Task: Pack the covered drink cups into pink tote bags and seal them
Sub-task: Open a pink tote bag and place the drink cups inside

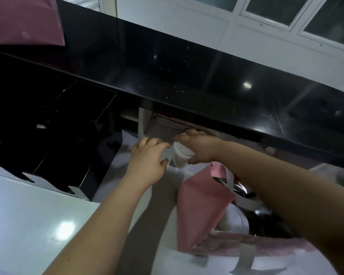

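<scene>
Presently partway: right hand [199, 147] curled round a white cup [182, 155], left hand [147, 155] beside it pinching a white strip [167, 153], pink tote bag [203, 205] beneath the right forearm open, unsealed, cup not yet in.

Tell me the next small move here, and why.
Probably pull the white strip free of what looks like a white roll. The left hand pinches the strip, the right hand grips the roll, and the pink tote bag stands open, not yet sealed.

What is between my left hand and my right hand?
In the head view, a white cup, held by the right hand, with the left hand close beside it.
</scene>
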`<state>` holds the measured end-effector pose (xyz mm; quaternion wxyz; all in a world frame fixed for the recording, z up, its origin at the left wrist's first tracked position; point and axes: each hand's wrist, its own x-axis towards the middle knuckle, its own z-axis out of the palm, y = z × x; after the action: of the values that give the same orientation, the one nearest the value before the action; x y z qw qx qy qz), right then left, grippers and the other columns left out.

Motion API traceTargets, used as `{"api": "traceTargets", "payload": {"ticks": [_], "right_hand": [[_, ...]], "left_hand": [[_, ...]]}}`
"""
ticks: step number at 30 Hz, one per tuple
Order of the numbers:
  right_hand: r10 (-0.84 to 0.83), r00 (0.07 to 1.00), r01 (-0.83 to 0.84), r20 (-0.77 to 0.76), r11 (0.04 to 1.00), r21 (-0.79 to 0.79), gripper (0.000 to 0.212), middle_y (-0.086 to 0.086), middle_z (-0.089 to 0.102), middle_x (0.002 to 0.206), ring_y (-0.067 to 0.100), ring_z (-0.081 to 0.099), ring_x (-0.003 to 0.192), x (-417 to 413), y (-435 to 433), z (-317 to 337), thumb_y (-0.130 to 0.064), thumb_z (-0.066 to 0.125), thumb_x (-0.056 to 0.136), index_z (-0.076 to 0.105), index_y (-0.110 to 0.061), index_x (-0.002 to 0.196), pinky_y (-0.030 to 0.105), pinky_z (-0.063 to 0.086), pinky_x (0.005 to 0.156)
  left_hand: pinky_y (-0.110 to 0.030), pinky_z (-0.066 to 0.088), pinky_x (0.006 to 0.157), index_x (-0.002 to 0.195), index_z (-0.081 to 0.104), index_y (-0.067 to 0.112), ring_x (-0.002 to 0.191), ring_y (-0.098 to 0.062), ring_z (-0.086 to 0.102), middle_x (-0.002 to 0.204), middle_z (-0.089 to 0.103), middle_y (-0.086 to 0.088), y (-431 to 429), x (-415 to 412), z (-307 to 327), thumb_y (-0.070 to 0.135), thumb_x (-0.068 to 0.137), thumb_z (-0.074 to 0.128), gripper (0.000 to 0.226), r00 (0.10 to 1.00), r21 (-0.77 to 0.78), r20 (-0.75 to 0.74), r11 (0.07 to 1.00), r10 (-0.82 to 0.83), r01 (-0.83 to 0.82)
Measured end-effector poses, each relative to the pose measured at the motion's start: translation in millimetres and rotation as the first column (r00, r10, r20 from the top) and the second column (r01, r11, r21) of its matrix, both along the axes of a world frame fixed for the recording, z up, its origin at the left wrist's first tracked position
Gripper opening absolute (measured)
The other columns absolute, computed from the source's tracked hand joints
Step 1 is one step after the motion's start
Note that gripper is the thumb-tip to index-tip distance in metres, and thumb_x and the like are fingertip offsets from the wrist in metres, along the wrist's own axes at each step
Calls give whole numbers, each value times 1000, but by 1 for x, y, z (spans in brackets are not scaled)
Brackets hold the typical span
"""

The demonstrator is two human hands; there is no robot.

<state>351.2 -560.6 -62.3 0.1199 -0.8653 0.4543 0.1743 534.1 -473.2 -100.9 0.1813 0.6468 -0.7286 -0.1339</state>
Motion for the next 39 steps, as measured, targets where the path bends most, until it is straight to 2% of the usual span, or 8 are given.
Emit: {"api": "traceTargets", "payload": {"ticks": [7,14,17,21,24,28,32,39], "right_hand": [[46,978,-66,205,994,89,86,-3,37,144,15,38,129,-9,11,41,-26,78,76,31,-39,147,24,35,101],[-2,907,-49,420,993,111,90,-12,33,146,10,33,128,-9,41,96,-32,83,70,32,-50,142,28,33,100],[-55,865,31,498,998,57,88,-9,33,146,16,37,128,-23,54,127,-35,81,72,30,-49,142,37,38,103],[-119,794,198,596,978,-68,89,-5,37,141,16,45,113,-63,78,159,-38,82,70,26,-45,140,31,40,89],[-145,769,278,623,953,-122,85,-7,41,134,18,50,110,-100,103,174,-40,82,69,27,-45,134,35,47,90],[-180,679,335,712,939,-82,76,-15,44,127,11,51,109,-144,135,184,-41,79,70,33,-49,131,29,48,85],[-221,597,335,771,942,11,70,-27,46,121,1,53,107,-176,164,189,-43,78,70,39,-54,127,22,50,79],[-295,708,307,642,947,96,71,-23,50,121,6,54,108,-192,191,175,-41,79,69,40,-51,128,25,49,85]], "left_hand": [[-43,30,103,135,52,33,130,-21,33,138,50,6,9,17,24,28,87,63,50,995,-55,65,996,80,-77],[-44,31,102,134,54,30,129,-24,36,136,54,4,28,19,65,26,86,63,49,991,-82,75,991,112,-105],[-43,34,97,129,57,30,124,-26,41,129,58,4,31,5,98,30,87,62,42,993,-149,93,987,70,-56],[-45,39,97,128,60,28,121,-25,45,126,61,5,37,-27,135,32,88,62,40,998,-295,66,955,5,15],[-46,41,98,128,59,28,121,-22,46,124,61,8,48,-56,146,35,88,61,41,992,-316,93,942,-84,109],[-43,37,98,129,59,28,122,-19,43,126,60,8,64,-86,145,39,88,63,43,979,-330,103,923,-173,198],[-37,47,89,113,67,33,105,-10,48,108,59,14,79,-100,142,39,78,76,36,939,-302,-59,903,-339,307],[-27,53,77,100,64,41,91,-1,58,98,58,22,91,-119,123,39,73,82,33,911,-91,-139,921,-388,379]]}}
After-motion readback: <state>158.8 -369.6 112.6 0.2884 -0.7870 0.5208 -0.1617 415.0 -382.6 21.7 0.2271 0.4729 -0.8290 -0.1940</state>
